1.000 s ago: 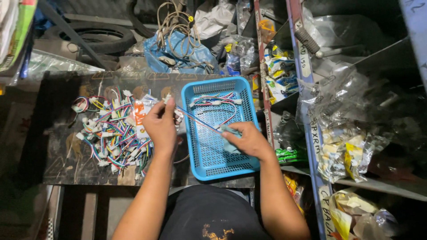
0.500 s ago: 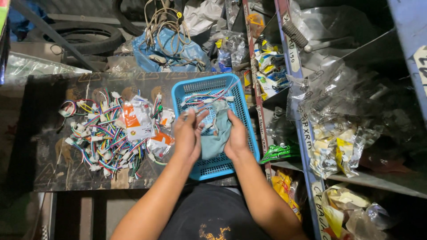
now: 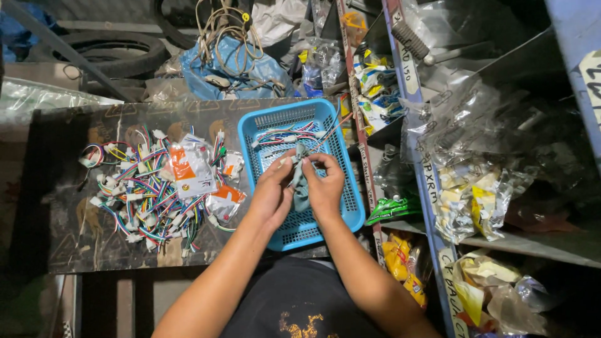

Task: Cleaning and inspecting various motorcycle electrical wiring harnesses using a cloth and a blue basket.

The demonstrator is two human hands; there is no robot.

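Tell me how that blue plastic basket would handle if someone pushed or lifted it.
The blue plastic basket looks light: thin perforated walls and only a few wire harnesses inside. Its flat base on the dark table suggests it would slide rather than tip. It probably keeps its shape when lifted, though the thin rim may flex a little.

- Counter (image 3: 69, 244): dark, worn top with faint pale markings, seen from above.
- Left part: heap of multicoloured wire leads with white plugs (image 3: 134, 200), spread loosely on the counter.
- On the heap's right side: small orange-and-white packets (image 3: 191, 169).
- Right end: blue perforated plastic basket (image 3: 313, 222), its near corner overhanging the counter's near edge.
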